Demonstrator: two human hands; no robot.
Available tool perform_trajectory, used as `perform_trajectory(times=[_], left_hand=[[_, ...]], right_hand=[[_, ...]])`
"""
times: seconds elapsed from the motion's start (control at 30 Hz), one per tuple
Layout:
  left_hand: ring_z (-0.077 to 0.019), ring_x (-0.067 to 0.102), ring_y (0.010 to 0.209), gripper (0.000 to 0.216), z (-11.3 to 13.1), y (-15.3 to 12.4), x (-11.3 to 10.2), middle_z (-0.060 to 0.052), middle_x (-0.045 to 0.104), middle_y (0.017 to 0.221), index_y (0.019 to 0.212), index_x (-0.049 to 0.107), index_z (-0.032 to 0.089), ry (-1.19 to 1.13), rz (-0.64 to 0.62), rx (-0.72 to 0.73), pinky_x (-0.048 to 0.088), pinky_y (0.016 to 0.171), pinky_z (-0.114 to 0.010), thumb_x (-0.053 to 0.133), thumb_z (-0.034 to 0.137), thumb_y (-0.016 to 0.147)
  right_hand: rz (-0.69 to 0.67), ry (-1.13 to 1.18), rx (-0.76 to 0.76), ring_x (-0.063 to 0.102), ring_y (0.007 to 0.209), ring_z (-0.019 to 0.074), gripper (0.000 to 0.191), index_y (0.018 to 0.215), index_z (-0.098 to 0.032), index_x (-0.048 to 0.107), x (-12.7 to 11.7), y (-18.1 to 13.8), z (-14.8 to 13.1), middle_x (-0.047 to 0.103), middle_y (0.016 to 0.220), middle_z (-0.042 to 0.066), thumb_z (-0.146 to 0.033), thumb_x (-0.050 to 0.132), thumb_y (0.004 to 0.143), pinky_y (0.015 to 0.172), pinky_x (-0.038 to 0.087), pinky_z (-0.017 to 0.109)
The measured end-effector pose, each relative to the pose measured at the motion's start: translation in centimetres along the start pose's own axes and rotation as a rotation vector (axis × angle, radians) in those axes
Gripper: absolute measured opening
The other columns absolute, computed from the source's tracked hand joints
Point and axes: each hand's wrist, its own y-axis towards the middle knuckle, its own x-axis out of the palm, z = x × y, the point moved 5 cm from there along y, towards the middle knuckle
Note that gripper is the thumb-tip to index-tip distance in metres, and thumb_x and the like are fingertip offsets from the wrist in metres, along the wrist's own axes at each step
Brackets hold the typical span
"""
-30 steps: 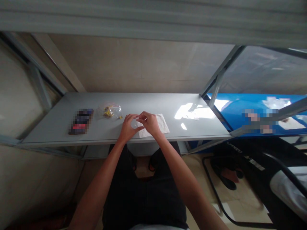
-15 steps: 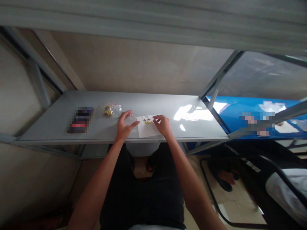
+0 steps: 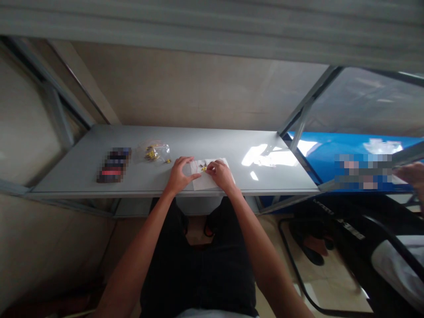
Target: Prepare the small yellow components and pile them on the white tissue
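My left hand rests on the grey table, its fingers and thumb curled round a small clear bag at the left edge of a white paper sheet. My right hand lies on the sheet with its fingers bent. Its fingertips are pinched together at a few small yellow and brown pieces near the sheet's far edge. What the pinch holds is too small to make out. The two hands are close together, almost touching.
A clear plastic bag of yellow pieces and a dark flat object lie to the left. A blue table adjoins on the right, where another person's hand shows. A black chair frame stands below.
The hands parted from holding the small clear bag together and small pieces appeared on the sheet. My right hand has now come back left to those pieces. A co-worker's hand entered at the right.
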Motion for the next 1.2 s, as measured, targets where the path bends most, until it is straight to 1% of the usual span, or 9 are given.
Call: perform_trajectory(times=[0.17,0.3,0.4,0.47,0.7,0.87,1.0,1.1,1.2], left_hand=[[-0.0281,0.063,0.115,0.061,0.3,0.0,0.2,-0.01,0.068,0.122,0.127,0.063,0.021,0.033,-0.043,0.039,0.049,0.105,-0.046,0.088,0.046,0.077],[-0.0283,0.063,0.115,0.061,0.5,0.1,0.3,-0.011,0.069,0.122,0.127,0.063,0.021,0.035,-0.058,0.035,0.049,0.106,-0.047,0.084,0.053,0.079],[-0.0282,0.063,0.114,0.064,0.5,0.1,0.3,-0.011,0.069,0.122,0.126,0.064,0.021,0.002,-0.054,0.049,0.049,0.105,-0.046,0.083,0.058,0.078],[-0.0281,0.063,0.115,0.064,0.5,0.1,0.2,-0.011,0.069,0.122,0.125,0.064,0.021,-0.02,-0.049,0.051,0.049,0.105,-0.046,0.083,0.061,0.077],[-0.0272,0.065,0.114,0.066,0.1,0.2,0.0,-0.01,0.069,0.121,0.125,0.066,0.021,-0.098,-0.016,0.001,0.051,0.105,-0.045,0.085,0.06,0.075],[-0.0254,0.066,0.114,0.069,-0.9,0.0,-0.5,-0.01,0.068,0.123,0.13,0.064,0.023,-0.217,0.094,-0.112,0.052,0.105,-0.043,0.086,0.057,0.075],[-0.0261,0.065,0.115,0.069,-0.4,0.0,-0.8,-0.009,0.068,0.123,0.129,0.064,0.023,-0.158,0.124,-0.095,0.05,0.107,-0.044,0.088,0.056,0.073],[-0.0279,0.063,0.119,0.067,0.4,0.1,-0.7,-0.009,0.068,0.125,0.127,0.066,0.023,-0.079,0.076,-0.036,0.048,0.109,-0.046,0.089,0.054,0.072],[-0.0287,0.062,0.12,0.067,0.6,0.1,-0.6,-0.01,0.069,0.126,0.128,0.065,0.023,-0.046,0.064,-0.018,0.047,0.109,-0.047,0.088,0.055,0.074]], right_hand=[[0.069,0.059,-0.035,0.062,0.093,0.0218,0.013,0.093,-0.02,0.072,-0.3,-0.2,-0.6,0.07,0.099,0.008,-0.013,0.061,0.096,0.084,0.046,0.032],[0.182,0.272,-0.03,0.062,0.08,0.0178,0.011,0.092,-0.02,0.072,-1.2,-0.2,-1.3,0.072,0.094,0.005,-0.02,0.062,0.097,0.078,0.047,0.03],[0.173,0.448,-0.025,0.061,0.073,0.015,0.011,0.095,-0.021,0.074,-1.2,0.2,-2.2,0.073,0.091,0.003,-0.027,0.065,0.096,0.069,0.046,0.027],[0.144,0.474,-0.035,0.061,0.072,0.0136,0.012,0.095,-0.022,0.076,-0.8,0.5,-2.9,0.073,0.092,0.002,-0.029,0.066,0.096,0.068,0.047,0.026],[0.111,0.441,-0.104,0.063,0.074,0.0122,0.019,0.099,-0.024,0.081,0.1,1.2,-4.0,0.071,0.097,0.004,-0.029,0.064,0.097,0.07,0.049,0.025],[0.254,0.313,0.063,0.064,0.074,0.0148,0.024,0.099,-0.02,0.081,-1.8,0.4,-0.7,0.074,0.097,0.007,-0.021,0.057,0.098,0.073,0.05,0.028],[0.139,0.138,0.109,0.062,0.073,0.0157,0.014,0.096,-0.019,0.081,-1.7,-0.3,1.1,0.074,0.094,0.006,-0.02,0.067,0.093,0.08,0.05,0.03],[0.062,0.075,0.085,0.064,0.085,0.0189,0.01,0.096,-0.02,0.08,-1.0,-0.6,1.1,0.074,0.099,0.007,-0.022,0.072,0.091,0.085,0.049,0.031],[0.056,0.03,0.06,0.063,0.095,0.0221,0.011,0.091,-0.02,0.078,-0.6,-0.7,0.7,0.073,0.097,0.008,-0.018,0.068,0.092,0.089,0.048,0.034]])
